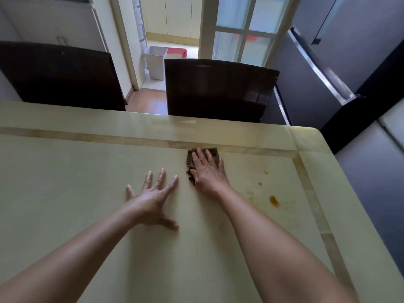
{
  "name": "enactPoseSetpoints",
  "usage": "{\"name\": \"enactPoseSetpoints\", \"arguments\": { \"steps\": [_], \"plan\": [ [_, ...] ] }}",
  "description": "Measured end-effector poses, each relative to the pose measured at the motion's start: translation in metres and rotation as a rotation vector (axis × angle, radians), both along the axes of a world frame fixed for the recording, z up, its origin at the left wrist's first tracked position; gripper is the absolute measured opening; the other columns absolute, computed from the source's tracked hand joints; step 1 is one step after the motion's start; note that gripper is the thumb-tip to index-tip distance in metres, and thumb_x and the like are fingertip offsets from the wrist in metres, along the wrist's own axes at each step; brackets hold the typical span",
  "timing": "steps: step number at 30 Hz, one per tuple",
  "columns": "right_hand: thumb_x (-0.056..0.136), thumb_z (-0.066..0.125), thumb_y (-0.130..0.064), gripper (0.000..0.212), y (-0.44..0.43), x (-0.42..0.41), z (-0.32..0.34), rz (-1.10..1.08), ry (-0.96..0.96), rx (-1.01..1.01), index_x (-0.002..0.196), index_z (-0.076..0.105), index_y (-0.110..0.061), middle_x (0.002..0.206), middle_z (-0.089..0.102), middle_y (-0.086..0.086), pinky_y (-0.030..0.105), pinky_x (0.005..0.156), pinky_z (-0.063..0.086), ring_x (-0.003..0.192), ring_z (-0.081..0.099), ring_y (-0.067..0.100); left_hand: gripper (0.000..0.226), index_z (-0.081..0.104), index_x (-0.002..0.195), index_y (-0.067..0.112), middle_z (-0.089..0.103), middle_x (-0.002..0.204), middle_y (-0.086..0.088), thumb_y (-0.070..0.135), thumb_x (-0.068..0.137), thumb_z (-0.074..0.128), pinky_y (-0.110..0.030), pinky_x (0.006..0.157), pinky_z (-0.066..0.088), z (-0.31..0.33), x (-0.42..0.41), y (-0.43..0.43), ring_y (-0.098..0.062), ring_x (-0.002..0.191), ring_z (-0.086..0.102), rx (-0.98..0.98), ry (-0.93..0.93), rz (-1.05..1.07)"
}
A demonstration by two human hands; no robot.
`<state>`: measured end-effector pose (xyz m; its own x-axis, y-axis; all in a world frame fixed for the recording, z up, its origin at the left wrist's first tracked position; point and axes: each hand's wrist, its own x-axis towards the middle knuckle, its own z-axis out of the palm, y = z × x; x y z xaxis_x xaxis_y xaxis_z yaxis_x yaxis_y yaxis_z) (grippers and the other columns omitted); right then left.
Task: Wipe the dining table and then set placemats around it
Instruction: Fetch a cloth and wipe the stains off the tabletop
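We see a big pale table (65,171) under both hands. Far off to the right of the right hand stands a tall grey fridge (349,51). Past the fingertips, on the far side of the table, stand two dark chairs: one chair (61,77) beyond the left hand and another chair (218,90) beyond the right hand. Between them, much farther off in a doorway, stands a white bin (155,62). We cannot tell what is in it.

The left hand (153,197) lies flat on the table with its fingers spread wide, and it holds nothing. The right hand (207,171) is just beside it. Its fingers are straight and press down on a small brown cloth (192,156). The cloth lies flat on the table under this hand and peeks out past the fingertips and the thumb side. To the right of this hand we see a few brown spots (274,201) on the table, near but not touching the cloth.
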<state>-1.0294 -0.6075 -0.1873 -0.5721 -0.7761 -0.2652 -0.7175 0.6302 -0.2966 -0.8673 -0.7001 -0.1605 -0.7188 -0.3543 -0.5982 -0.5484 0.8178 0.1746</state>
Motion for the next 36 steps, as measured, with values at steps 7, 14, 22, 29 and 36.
{"name": "enactPoseSetpoints", "arguments": {
  "steps": [7, 14, 22, 29, 36],
  "plan": [
    [0.101, 0.021, -0.038, 0.058, 0.044, -0.04, -0.004, -0.271, 0.026, -0.019, 0.152, -0.002, -0.02, 0.158, -0.014, -0.004, 0.048, 0.113, -0.017, 0.145, -0.017, 0.018, 0.129, -0.022, 0.141, 0.046, -0.038, 0.149, 0.007, 0.071, 0.056, 0.071, -0.073, 0.102, -0.001, -0.005, -0.002, -0.001, -0.026, 0.138, -0.033, -0.025, -0.014, -0.004],
    [0.101, 0.022, -0.038, 0.06, 0.071, -0.04, -0.004, -0.572, 0.063, 0.049, 0.152, -0.003, -0.016, 0.159, -0.015, -0.001, 0.05, 0.112, -0.016, 0.145, -0.015, 0.021, 0.128, -0.02, 0.142, 0.046, -0.036, 0.151, 0.006, 0.071, 0.056, 0.071, -0.073, 0.103, 0.001, -0.004, -0.001, 0.0, -0.026, 0.14, -0.03, -0.04, -0.008, -0.005],
    [0.1, 0.026, -0.037, 0.064, 0.042, 0.033, 0.0, -0.551, 0.007, 0.038, 0.151, -0.007, -0.014, 0.158, -0.019, 0.001, 0.052, 0.108, -0.02, 0.144, -0.019, 0.022, 0.125, -0.018, 0.143, 0.044, -0.035, 0.151, 0.005, 0.066, 0.059, 0.072, -0.072, 0.104, -0.002, 0.005, -0.002, 0.004, -0.028, 0.14, -0.03, -0.009, -0.016, 0.016],
    [0.1, 0.026, -0.038, 0.063, 0.061, 0.093, 0.0, -0.128, -0.046, 0.002, 0.151, -0.006, -0.02, 0.157, -0.021, -0.005, 0.045, 0.107, -0.023, 0.143, -0.023, 0.017, 0.122, -0.022, 0.143, 0.04, -0.032, 0.152, 0.004, 0.07, 0.064, 0.066, -0.067, 0.106, -0.006, 0.013, 0.023, 0.027, -0.026, 0.14, -0.029, -0.146, 0.101, -0.069],
    [0.101, 0.027, -0.038, 0.061, 0.094, 0.099, -0.001, 0.022, -0.003, 0.03, 0.151, -0.003, -0.023, 0.158, -0.016, -0.007, 0.044, 0.112, -0.017, 0.144, -0.019, 0.014, 0.133, -0.025, 0.142, 0.04, -0.037, 0.15, 0.004, 0.074, 0.055, 0.069, -0.069, 0.105, -0.004, -0.009, 0.066, 0.055, -0.026, 0.139, -0.032, -0.044, -0.007, -0.103]
  ]
}}
